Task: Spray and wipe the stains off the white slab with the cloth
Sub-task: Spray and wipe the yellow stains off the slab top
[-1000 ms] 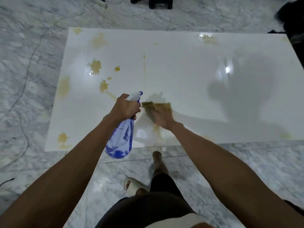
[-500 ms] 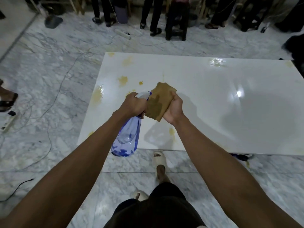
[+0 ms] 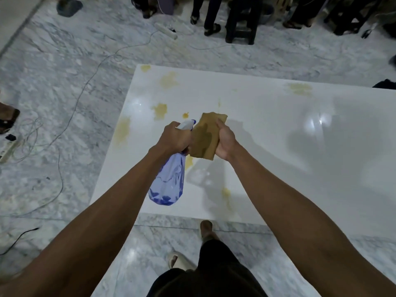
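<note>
The white slab (image 3: 267, 136) lies flat on the marble floor, with several yellowish stains (image 3: 159, 110) on its left half and far edge. My left hand (image 3: 174, 137) grips the head of a blue spray bottle (image 3: 169, 179), whose body hangs down toward me and whose nozzle points at the cloth. My right hand (image 3: 225, 140) holds a tan cloth (image 3: 206, 136) upright in the air above the slab, right beside the nozzle. Both hands are lifted off the slab.
Cables (image 3: 70, 116) and a power strip (image 3: 166, 31) trail over the marble floor to the left and beyond the slab. Several people's legs and a dark stool (image 3: 241, 24) stand past the far edge. My own feet (image 3: 205, 230) are at the near edge.
My right hand lifted the cloth off the slab and brought it up beside the spray nozzle. The view tilted up, showing more floor and people behind.
</note>
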Demonstrator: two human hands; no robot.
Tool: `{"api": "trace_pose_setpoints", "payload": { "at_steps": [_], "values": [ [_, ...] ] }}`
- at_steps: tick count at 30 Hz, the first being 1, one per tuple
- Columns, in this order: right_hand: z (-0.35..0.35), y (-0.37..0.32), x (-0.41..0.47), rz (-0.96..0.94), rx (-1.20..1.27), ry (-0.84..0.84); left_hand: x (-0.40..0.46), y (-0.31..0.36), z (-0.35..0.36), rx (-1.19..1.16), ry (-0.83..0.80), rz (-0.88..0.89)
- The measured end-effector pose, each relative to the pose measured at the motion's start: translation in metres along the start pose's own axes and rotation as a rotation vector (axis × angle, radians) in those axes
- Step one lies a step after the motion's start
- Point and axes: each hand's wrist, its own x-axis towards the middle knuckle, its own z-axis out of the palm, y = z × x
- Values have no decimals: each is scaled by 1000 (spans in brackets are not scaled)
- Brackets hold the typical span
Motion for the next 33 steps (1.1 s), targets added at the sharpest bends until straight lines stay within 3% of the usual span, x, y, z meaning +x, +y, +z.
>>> {"api": "trace_pose_setpoints", "payload": {
  "at_steps": [3, 5, 8, 11, 14, 17, 24, 33],
  "values": [
    [-15, -35, 45, -33, -292, 104, 43, 17, 8, -10, -14, -18],
    [-26, -65, 90, -176, -597, 202, 74, 30, 12, -9, -8, -13],
    [-41, -112, 170, -398, -1275, 214, 121, 45, 16, -5, 48, 16],
    [-65, -138, 250, -394, -1911, 338, 155, 49, 20, -23, 60, 31],
    [-94, -112, 300, -160, -1910, 184, 177, 43, 25, -8, 70, 41],
    [-102, -67, 289, -190, -1843, 210, 184, 33, 26, -1, 49, 11],
    [-89, 9, 200, -201, -1864, 209, 155, 5, 21, 35, -8, -36],
    [-65, 140, 32, -161, -1847, 116, 44, -66, -5, 63, -82, -71]
  ]
}}
